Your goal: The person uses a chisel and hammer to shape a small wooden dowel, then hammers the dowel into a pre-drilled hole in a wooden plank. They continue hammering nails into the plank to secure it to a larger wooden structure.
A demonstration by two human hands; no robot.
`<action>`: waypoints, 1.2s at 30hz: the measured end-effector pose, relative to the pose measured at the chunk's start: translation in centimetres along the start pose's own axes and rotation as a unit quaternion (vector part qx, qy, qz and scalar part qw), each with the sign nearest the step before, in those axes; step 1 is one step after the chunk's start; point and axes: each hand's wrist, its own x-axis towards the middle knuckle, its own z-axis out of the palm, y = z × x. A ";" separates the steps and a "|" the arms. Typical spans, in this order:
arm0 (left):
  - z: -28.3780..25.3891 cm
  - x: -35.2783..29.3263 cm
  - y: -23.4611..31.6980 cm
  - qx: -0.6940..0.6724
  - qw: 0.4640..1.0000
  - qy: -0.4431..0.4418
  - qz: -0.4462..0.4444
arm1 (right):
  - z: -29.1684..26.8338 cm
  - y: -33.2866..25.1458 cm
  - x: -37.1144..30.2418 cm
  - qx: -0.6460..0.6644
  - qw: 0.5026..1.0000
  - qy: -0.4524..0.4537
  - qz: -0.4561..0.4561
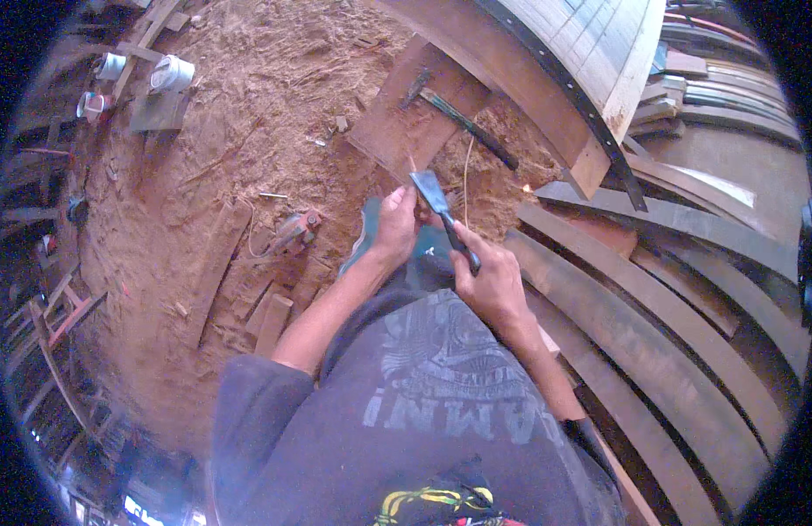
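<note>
On the far left, a white bucket (172, 74) sits on a flat board (158, 116), with a smaller pale bucket (109, 65) and a red-and-white container (93, 106) beside them. Nearer on the left, a red-and-grey power tool (302, 228) rests on the shavings-covered ground (204, 167), close to short wood offcuts (273, 320). Long curved planks (651, 346) lie along the right; more boards (730, 98) are stacked far right.

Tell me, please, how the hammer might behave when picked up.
The hammer would probably stay stiff, as its long handle looks straight. It would likely feel heavier toward the head, which seems to be metal. It seems unlikely to roll if pushed, since the head juts crosswise on the board.
</note>
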 end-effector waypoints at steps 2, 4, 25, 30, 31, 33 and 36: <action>-0.4 -0.6 -0.5 0.040 0.999 -0.002 0.009 | 0.5 -0.5 0.8 -0.016 1.000 0.015 0.010; -1.1 -0.5 -0.6 0.087 0.995 -0.019 0.042 | 1.3 -1.1 1.9 -0.022 0.999 0.012 0.042; -0.7 0.3 -0.5 0.111 0.993 0.002 0.033 | 2.7 0.3 0.9 -0.030 0.999 0.041 0.001; -0.7 0.4 -0.5 0.108 0.993 -0.006 0.043 | 3.4 0.0 2.0 -0.035 0.998 0.041 0.024; -1.0 0.9 -0.6 0.113 0.991 -0.012 0.066 | 3.5 0.1 2.1 -0.037 0.998 0.040 0.022; -1.7 1.1 -1.1 0.069 0.996 -0.024 0.048 | 3.7 0.2 2.3 -0.043 0.998 0.038 0.019; -1.3 1.2 -1.2 0.044 0.999 -0.005 0.027 | 2.6 1.4 0.6 -0.033 0.999 0.041 -0.005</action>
